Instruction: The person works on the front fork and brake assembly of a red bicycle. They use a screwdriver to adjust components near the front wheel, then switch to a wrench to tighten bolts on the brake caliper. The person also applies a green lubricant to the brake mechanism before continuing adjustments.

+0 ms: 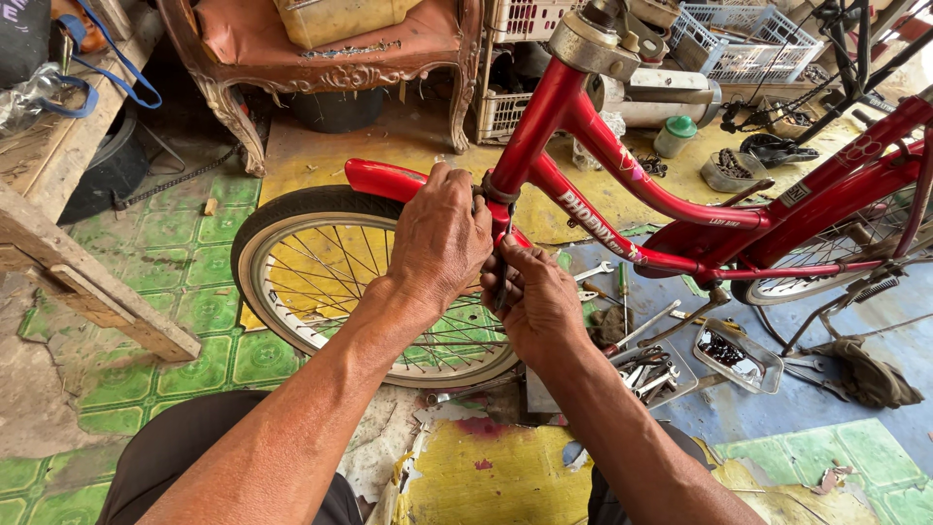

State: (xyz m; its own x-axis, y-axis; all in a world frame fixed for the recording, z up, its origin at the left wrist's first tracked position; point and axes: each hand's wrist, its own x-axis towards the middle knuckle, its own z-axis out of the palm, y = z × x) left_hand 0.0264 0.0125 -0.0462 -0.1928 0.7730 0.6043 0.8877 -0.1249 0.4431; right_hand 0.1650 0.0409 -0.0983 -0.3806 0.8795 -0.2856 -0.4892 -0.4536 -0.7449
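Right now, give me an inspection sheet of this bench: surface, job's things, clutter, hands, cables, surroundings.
Surface: green patterned floor, worn yellow patches.
Job's things: red bicycle; front wheel under red fender.
Clutter: spanners in metal tray; second tray of small parts; rag.
Hands: left hand and right hand both grip the fork below the head tube.
Cables: chain on the floor.
Surroundings: ornate chair, plastic crates, wooden plank.

The bicycle frame (622, 165) and front fender (384, 180) were glossy red, the tyre (282, 209) black with a cream sidewall. Floor tiles (194, 253) were green with a square embossed pattern, beside a yellow sheet (496, 476) and blue mat (777, 408).
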